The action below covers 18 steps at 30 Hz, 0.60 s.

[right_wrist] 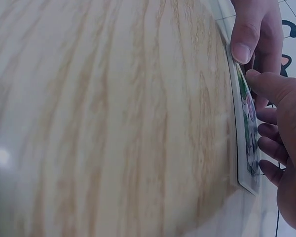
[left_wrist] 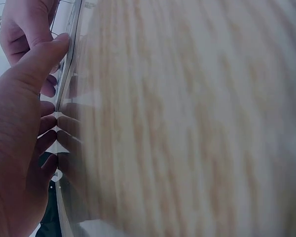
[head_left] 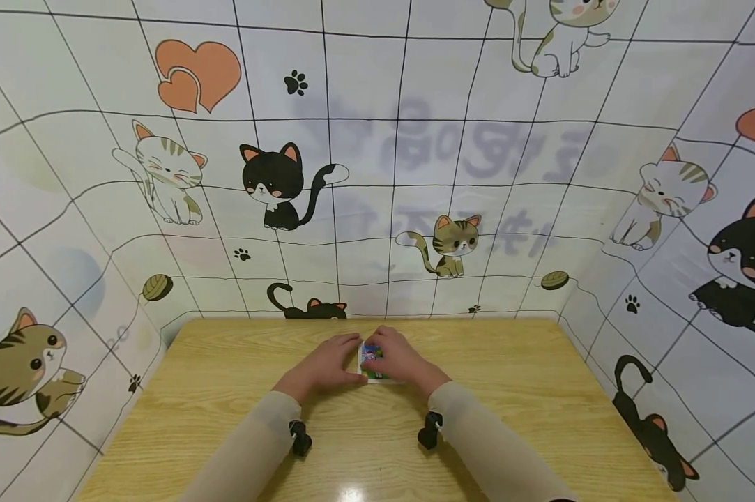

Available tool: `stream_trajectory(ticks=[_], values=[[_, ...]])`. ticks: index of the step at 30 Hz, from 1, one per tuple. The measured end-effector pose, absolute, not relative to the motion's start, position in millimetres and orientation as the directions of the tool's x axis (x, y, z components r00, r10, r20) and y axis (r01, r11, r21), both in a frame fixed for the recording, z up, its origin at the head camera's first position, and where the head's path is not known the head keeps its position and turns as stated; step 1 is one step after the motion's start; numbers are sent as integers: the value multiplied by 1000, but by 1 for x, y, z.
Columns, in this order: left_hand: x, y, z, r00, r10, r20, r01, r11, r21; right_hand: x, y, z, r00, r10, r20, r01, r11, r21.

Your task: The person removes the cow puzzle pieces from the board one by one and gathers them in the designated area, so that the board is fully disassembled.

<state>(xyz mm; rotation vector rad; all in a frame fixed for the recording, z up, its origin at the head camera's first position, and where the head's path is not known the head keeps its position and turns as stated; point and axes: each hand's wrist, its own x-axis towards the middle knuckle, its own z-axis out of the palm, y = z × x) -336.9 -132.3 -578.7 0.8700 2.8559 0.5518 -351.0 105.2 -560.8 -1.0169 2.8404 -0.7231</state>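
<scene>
A small flat picture board (head_left: 371, 355) with a white border and a colourful print lies on the wooden table. My left hand (head_left: 330, 362) rests at its left side, and the left thumb (left_wrist: 56, 47) reaches the board's near corner. Over its right part is my right hand (head_left: 399, 357), which hides much of the print. In the right wrist view the right thumb and lightly bent fingers (right_wrist: 271, 148) are spread along the face of the board (right_wrist: 247, 133). The left thumb (right_wrist: 241, 52) shows at its far end there.
The light wooden table (head_left: 490, 418) reaches back to a white sheet (head_left: 364, 153) printed with cats and grid lines, which also closes off both sides. A dark wrist camera (head_left: 300, 438) hangs below the left sleeve, another camera (head_left: 430, 429) below the right.
</scene>
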Motion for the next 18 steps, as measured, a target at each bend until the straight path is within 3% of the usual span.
stream_trajectory(ticks=[18], values=[[-337,-131,-579,-838,544,41,501,738,452,-358,103,-564,-808,-588,38,-499,648,-576]])
